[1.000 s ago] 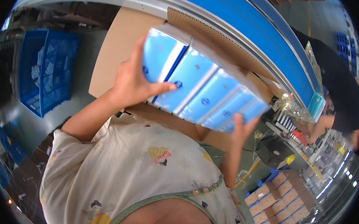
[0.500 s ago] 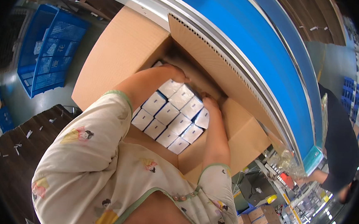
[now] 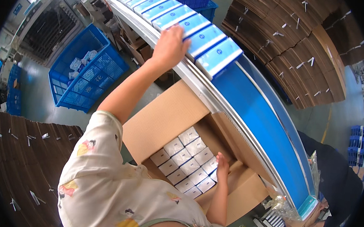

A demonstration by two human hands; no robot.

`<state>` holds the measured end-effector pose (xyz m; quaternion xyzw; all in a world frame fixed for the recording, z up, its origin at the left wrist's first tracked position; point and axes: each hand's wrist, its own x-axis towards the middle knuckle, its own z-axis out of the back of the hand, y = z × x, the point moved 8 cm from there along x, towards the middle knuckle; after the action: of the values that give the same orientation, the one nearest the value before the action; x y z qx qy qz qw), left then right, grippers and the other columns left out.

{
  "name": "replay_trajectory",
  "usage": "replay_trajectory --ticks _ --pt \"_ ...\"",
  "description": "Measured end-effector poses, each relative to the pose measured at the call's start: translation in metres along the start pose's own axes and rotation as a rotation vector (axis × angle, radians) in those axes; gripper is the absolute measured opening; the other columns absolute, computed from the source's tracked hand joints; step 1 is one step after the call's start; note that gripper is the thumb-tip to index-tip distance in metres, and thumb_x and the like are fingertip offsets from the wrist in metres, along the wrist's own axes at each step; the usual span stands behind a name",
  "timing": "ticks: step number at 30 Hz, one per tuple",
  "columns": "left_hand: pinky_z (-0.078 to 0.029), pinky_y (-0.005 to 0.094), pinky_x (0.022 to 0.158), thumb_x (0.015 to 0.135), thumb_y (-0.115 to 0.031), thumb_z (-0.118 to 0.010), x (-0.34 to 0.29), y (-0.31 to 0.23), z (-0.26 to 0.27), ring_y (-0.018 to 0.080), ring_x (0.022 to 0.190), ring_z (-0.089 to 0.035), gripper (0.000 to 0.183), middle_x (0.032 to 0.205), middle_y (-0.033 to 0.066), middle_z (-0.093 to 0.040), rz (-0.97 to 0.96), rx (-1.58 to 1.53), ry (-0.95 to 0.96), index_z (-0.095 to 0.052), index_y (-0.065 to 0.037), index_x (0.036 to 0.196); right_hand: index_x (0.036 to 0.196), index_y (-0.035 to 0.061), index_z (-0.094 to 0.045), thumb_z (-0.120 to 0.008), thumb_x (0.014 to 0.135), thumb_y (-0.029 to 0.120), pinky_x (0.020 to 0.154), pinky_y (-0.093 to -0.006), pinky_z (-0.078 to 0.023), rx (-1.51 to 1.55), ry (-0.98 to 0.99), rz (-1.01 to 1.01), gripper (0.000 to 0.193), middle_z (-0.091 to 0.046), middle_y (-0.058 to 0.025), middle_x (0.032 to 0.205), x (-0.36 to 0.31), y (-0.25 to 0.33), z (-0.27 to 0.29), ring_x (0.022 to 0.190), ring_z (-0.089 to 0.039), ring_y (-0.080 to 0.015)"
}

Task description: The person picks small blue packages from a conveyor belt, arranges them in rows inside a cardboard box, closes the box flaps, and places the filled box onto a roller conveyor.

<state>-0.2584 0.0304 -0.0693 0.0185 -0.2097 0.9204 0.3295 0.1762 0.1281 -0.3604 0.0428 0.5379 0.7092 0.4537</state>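
Note:
My left hand (image 3: pixel 170 47) reaches over the conveyor's near rail, its bent fingers touching the row of blue-and-white packs (image 3: pixel 200 38) that stand side by side on the blue belt. It does not grip any of them. Below the rail, an open cardboard carton (image 3: pixel 171 115) holds several white-ended packs (image 3: pixel 189 166) in tight rows. Inside the carton's right side, my right hand (image 3: pixel 222 169) rests against the outermost packs, fingers raised and holding nothing. Part of the pack beside it is hidden by the fingers.
The blue belt (image 3: pixel 262 115) curves down to the right, where another person's dark sleeve (image 3: pixel 333 183) and a teal pack (image 3: pixel 307 207) show. A blue crate (image 3: pixel 88 71) stands at the left. Flattened cardboard stacks (image 3: pixel 22 161) lie left, with more (image 3: pixel 288 45) beyond the conveyor.
My left hand has left the carton and gone up to the packs on the belt. My right hand stays inside the carton. The view has swung, bringing the pack row into sight.

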Motion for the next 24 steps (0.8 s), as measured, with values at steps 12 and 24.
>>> replay_trajectory --ticks 12,24 --pt "-0.036 0.0394 0.092 0.082 -0.043 -0.047 0.093 0.077 0.009 0.0312 0.109 -0.046 0.052 0.115 0.0169 -0.050 -0.047 0.267 -0.172 -0.048 -0.005 0.118 0.108 -0.0016 -0.054 -0.051 0.088 0.017 0.079 -0.0267 -0.044 0.088 -0.071 0.012 0.028 -0.061 -0.0106 0.096 -0.104 0.113 0.019 0.087 -0.057 -0.0151" --pt "-0.046 0.0382 0.083 0.062 -0.065 -0.064 0.010 -0.108 -0.097 0.0381 0.107 -0.051 0.105 0.113 0.0315 -0.048 -0.304 -0.255 0.531 -0.029 0.013 0.124 0.123 -0.0071 -0.035 -0.067 0.073 0.030 0.086 -0.0326 -0.041 -0.345 -0.532 0.128 0.070 -0.055 -0.0194 0.110 0.010 0.245 0.184 0.098 -0.055 -0.0241"
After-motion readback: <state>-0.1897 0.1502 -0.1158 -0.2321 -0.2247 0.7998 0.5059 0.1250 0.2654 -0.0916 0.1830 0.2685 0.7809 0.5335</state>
